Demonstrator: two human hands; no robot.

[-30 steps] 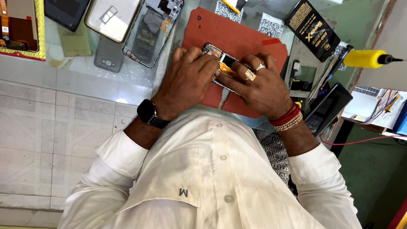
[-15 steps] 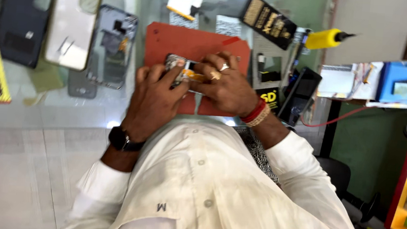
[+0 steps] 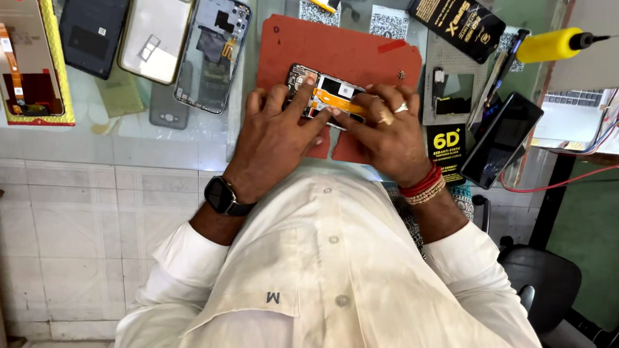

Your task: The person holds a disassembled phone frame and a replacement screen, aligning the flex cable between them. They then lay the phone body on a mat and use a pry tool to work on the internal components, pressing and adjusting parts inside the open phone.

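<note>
On red mat point(image 3: 350, 47), opened phone point(image 3: 328, 93), half hidden under both hands' fingers point(image 3: 303, 95)

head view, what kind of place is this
Most likely a phone repair counter. Both hands work on an opened phone lying on a red mat, with loose phone backs and a detached screen laid out on the glass counter.

Both hands point(image 3: 332, 127) on opened phone point(image 3: 325, 95)

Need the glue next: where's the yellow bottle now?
In the head view, the yellow bottle lies at the far right of the bench top, right of the black box and above the dark phone.
</note>
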